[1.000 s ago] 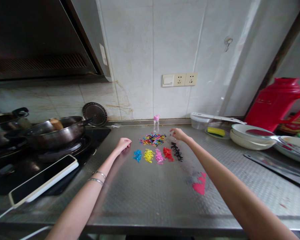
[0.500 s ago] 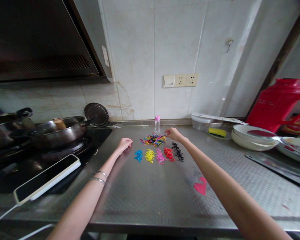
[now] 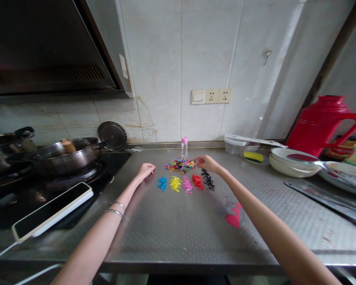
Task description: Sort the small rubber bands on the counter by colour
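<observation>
Currently, my right hand (image 3: 206, 162) sits at the right edge of the mixed heap of small multicoloured plastic pieces (image 3: 180, 165) on the embossed steel countertop (image 3: 178, 229), fingers drawn narrow into a pinch; whether a piece is caught between them I cannot tell. My left hand (image 3: 145, 171) rests loosely curled on the steel, left of the heap, nothing visible in it. Nearer me lie five sorted piles in a row: blue pile (image 3: 162, 183), yellow pile (image 3: 175, 183), pink pile (image 3: 187, 185), red pile (image 3: 198, 181), black pile (image 3: 208, 179).
</observation>
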Demonstrator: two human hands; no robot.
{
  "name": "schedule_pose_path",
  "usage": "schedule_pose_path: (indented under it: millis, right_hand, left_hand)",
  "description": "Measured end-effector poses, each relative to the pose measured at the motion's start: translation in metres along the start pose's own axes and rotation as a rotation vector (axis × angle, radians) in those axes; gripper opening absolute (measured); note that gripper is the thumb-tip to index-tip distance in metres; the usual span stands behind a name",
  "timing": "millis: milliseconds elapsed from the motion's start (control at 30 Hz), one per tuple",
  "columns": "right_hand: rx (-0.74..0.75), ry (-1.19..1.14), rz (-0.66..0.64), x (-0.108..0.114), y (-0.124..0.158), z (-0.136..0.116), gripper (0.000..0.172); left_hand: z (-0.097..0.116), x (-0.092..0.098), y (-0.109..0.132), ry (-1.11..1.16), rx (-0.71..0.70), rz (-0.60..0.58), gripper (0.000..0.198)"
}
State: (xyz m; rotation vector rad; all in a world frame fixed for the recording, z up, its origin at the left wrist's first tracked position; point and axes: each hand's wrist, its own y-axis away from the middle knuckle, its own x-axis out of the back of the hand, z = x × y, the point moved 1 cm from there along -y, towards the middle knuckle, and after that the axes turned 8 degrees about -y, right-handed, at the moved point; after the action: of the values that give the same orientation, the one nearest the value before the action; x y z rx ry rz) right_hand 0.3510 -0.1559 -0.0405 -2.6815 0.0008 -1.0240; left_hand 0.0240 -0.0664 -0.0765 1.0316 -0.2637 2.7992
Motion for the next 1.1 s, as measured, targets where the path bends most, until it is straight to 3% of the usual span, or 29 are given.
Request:
schedule_pose_path:
  millis: [133, 333, 433, 567, 700, 867, 1033, 1100]
  right_hand:
    - [-0.019, -0.078, -0.078, -0.006, 0.019, -0.014, 0.04]
    - [0.027, 0.015, -0.08, -0.01, 0.036, -0.019, 0.045]
    - [0.041, -0.005, -0.013, -0.007, 0.04, -0.007, 0.045]
    - [-0.049, 0.043, 0.165, 0.004, 0.045, 0.011, 0.04]
    - [-0.122, 0.108, 0.282, 0.013, 0.051, 0.022, 0.038]
    - [-0.129, 0.131, 0.334, 0.016, 0.054, 0.03, 0.04]
    - [-0.167, 0.151, 0.338, 0.015, 0.056, 0.039, 0.037]
    - [-0.185, 0.185, 0.334, 0.015, 0.058, 0.04, 0.035]
  left_hand:
    - [0.0, 0.0, 0.0, -0.009, -0.012, 0.012, 0.021]
    - [0.002, -0.001, 0.001, -0.019, -0.009, 0.031, 0.021]
    - [0.004, 0.0, 0.002, -0.01, 0.009, 0.02, 0.021]
    - [0.013, 0.004, 0.005, 0.036, 0.046, -0.052, 0.023]
    - [0.033, 0.002, 0.009, 0.069, -0.023, -0.068, 0.026]
    - [0.066, -0.03, 0.011, 0.013, -0.224, -0.073, 0.029]
    - [0.101, -0.075, 0.013, -0.218, -0.464, -0.088, 0.022]
    - [0.116, -0.09, 0.016, -0.311, -0.497, -0.126, 0.02]
